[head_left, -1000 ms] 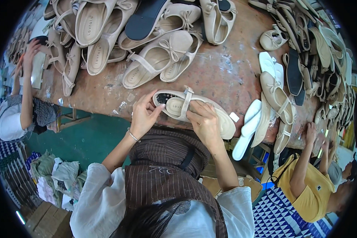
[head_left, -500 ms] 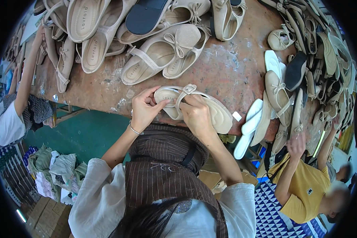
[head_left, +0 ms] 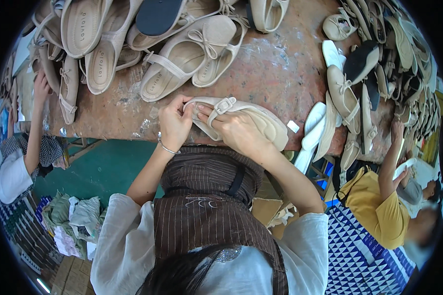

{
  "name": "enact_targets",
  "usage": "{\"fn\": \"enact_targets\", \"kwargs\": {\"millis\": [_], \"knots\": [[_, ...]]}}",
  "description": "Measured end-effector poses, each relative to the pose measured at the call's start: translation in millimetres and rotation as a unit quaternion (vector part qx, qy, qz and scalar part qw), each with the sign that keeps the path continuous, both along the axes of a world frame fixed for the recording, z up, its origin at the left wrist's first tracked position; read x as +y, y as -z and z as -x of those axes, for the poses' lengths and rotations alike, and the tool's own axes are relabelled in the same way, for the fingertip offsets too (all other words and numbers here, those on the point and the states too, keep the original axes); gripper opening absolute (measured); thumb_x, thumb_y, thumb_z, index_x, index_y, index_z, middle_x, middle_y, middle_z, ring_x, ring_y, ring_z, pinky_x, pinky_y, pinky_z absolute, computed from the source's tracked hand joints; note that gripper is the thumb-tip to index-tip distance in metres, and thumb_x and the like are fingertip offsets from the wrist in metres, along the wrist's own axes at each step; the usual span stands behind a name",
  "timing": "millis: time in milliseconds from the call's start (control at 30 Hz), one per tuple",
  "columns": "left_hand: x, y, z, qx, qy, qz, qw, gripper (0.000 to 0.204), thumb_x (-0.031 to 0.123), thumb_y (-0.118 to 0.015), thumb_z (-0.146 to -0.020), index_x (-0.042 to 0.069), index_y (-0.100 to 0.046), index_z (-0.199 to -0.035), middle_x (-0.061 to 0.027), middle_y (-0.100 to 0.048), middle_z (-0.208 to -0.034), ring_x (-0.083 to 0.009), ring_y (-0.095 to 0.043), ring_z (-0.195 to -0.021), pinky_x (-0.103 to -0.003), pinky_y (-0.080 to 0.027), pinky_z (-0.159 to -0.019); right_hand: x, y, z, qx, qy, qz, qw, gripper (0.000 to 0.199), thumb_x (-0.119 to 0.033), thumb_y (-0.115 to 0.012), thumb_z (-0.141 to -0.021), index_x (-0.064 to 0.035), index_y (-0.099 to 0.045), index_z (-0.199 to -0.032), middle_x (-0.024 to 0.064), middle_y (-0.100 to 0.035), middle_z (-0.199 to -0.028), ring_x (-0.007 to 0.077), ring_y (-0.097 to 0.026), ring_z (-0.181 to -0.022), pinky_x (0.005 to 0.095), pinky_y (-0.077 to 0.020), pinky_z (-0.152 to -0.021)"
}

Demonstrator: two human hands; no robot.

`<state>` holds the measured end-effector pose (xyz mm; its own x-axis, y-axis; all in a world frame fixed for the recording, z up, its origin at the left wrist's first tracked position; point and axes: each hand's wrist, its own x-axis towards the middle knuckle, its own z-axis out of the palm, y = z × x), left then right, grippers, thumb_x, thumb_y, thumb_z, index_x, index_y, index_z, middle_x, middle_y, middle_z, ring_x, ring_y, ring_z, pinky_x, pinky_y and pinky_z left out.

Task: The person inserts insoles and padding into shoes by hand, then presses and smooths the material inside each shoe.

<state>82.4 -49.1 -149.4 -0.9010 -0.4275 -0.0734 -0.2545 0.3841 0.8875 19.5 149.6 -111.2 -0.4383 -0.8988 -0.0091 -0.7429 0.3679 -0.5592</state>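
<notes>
Bare worktable (head_left: 280,64) patch at centre frame, above beige shoe (head_left: 251,120) in both hands: open passage toward upper centre. Upper left blocked by shoe pile (head_left: 147,44), nearest pair just above left hand (head_left: 174,125). Right side blocked by row of flats and white insoles (head_left: 349,98). Co-worker's arm (head_left: 34,128) at left table edge; another person's hand (head_left: 397,132) at right edge

Shoe-making workshop: worn, glue-stained workbench (head_left: 280,64) was piled w/ unfinished beige flats (head_left: 192,54) & loose soles (head_left: 310,132); co-workers (head_left: 379,206) sat alongside, handling shoes.
</notes>
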Motion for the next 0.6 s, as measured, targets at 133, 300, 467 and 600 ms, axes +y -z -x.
{"fn": "enact_targets", "kwargs": {"millis": [133, 300, 467, 600], "knots": [[-1.3, -5.6, 2.8, -0.038, 0.019, 0.048, 0.998, 0.004, 0.003, -0.067, -0.088, -0.001, -0.068, -0.089, -0.0137, -0.061, -0.060, -0.0198, -0.055, -0.047, -0.035, -0.043, -0.050, 8.7, -16.8, -21.6, 0.086, 0.152, -0.109, 0.979, 0.041, -0.009, -0.063, -0.077, 0.0047, -0.072, -0.115, 0.0183, -0.068, -0.127, 0.0271, -0.066, -0.116, 0.0402, -0.0435, -0.112], [6.1, -18.3, -1.7, -0.039, 0.057, 0.092, 0.993, 0.005, 0.005, -0.065, -0.089, 0.001, -0.066, -0.086, -0.0186, -0.060, -0.060, -0.0304, -0.061, -0.050, -0.040, -0.045, -0.051, 17.8, -12.3, -22.0, 0.126, 0.175, -0.055, 0.975, 0.035, -0.008, -0.065, -0.071, 0.0039, -0.076, -0.102, 0.0183, -0.073, -0.112, 0.0316, -0.062, -0.123, 0.0486, -0.0320, -0.120], [48.6, -35.3, -28.1, -0.065, 0.229, 0.187, 0.953, 0.015, 0.015, -0.066, -0.089, 0.003, -0.060, -0.084, -0.0215, -0.064, -0.064, -0.0390, -0.066, -0.058, -0.047, -0.052, -0.054, 41.2, -22.3, 34.8, 0.319, 0.485, 0.023, 0.814, 0.027, -0.005, -0.072, -0.073, 0.0010, -0.075, -0.099, 0.0170, -0.074, -0.103, 0.0314, -0.065, -0.111, 0.0482, -0.0391, -0.108], [83.4, -50.5, -46.2, 0.026, 0.316, 0.233, 0.920, 0.017, 0.023, -0.068, -0.090, 0.009, -0.064, -0.080, -0.0086, -0.068, -0.072, -0.0274, -0.070, -0.072, -0.039, -0.053, -0.056, 63.9, -43.0, 39.6, -0.141, 0.517, 0.211, 0.818, 0.022, -0.006, -0.074, -0.082, 0.0034, -0.068, -0.101, 0.0140, -0.071, -0.101, 0.0266, -0.067, -0.098, 0.0386, -0.0508, -0.093]]}}
